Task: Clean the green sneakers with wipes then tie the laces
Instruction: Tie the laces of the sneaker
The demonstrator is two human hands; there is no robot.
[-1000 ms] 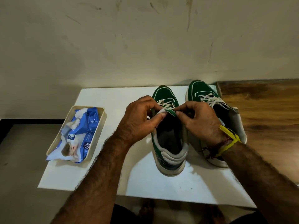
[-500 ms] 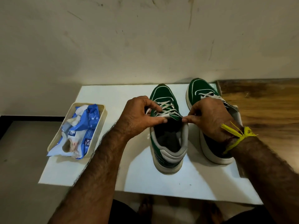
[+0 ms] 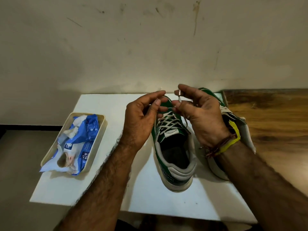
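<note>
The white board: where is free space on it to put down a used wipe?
Bare patches on the white board: the far left corner behind the tray, and the near strip in front of the left sneaker. Crowded: between both sneakers, where the right hand and left hand hold laces.

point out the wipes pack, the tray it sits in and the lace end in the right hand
wipes pack (image 3: 78, 144): head view, on its blue and white front.
tray (image 3: 98, 139): head view, on its right rim.
lace end (image 3: 179, 99): head view, on the white tip between the right fingers.
</note>
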